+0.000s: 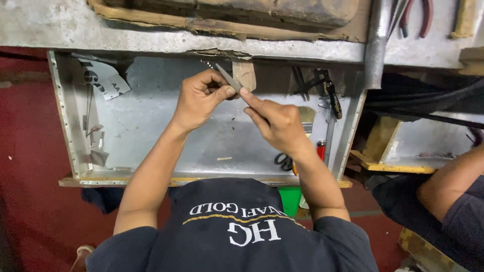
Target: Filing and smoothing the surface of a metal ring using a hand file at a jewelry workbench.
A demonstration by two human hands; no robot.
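While both hands work above the metal tray (pixel 151 131), the left hand (pixel 199 100) and right hand (pixel 277 123) together pinch one thin grey file (pixel 229 79); one pair of scissors (pixel 285 162) lies near the tray's right edge.

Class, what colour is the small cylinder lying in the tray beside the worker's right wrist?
Red: the lighter-like cylinder, clearest in the head view.

A slim grey metal file (pixel 229 78) was held tilted between both hands, above the open metal drawer, its tip pointing up-left.
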